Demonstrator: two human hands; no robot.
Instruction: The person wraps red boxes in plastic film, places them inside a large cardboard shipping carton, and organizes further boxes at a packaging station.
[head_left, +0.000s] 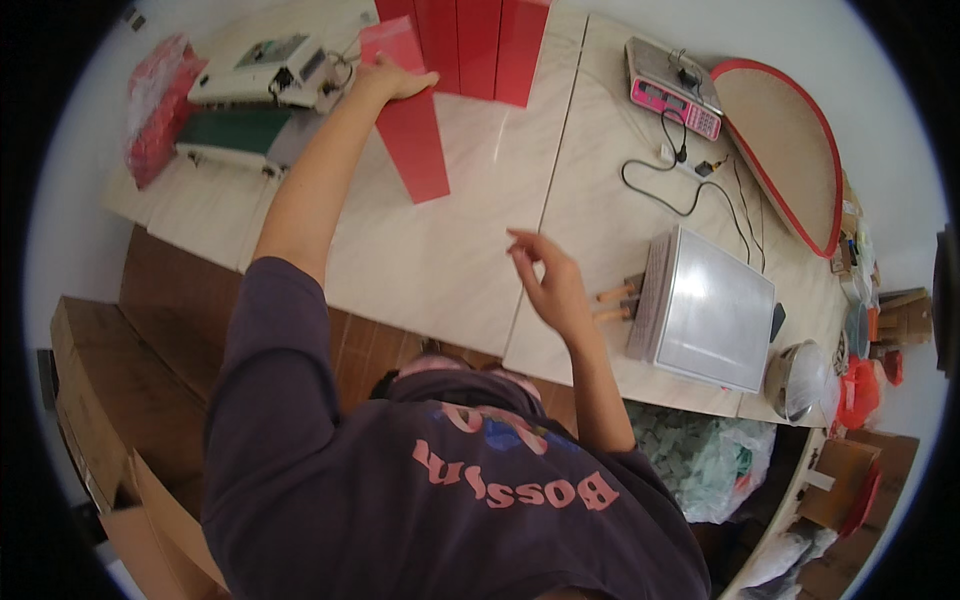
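Note:
My left hand (396, 79) grips a tall, narrow red box (412, 146) around its upper part, thumb across the near side. The box stands on the pale marble-patterned table (435, 262). Just behind it is a row of several similar red boxes (476, 52), upright and side by side. My right hand (551, 281) hovers over the table's near part, apart from the boxes. Its fingers are loosely bent, with a gap between thumb and index finger and nothing held. Part of the gripped box is covered by my left hand.
At left sit a cream machine (255, 75) with a green belt-like surface (232, 131) and a red plastic bag (157, 112). Rightward are a pink scale (675, 101), black cable (675, 199), red-rimmed tray (795, 142), metal-topped appliance (716, 307) and metal bowl (795, 379). Cardboard boxes (135, 375) stand lower left.

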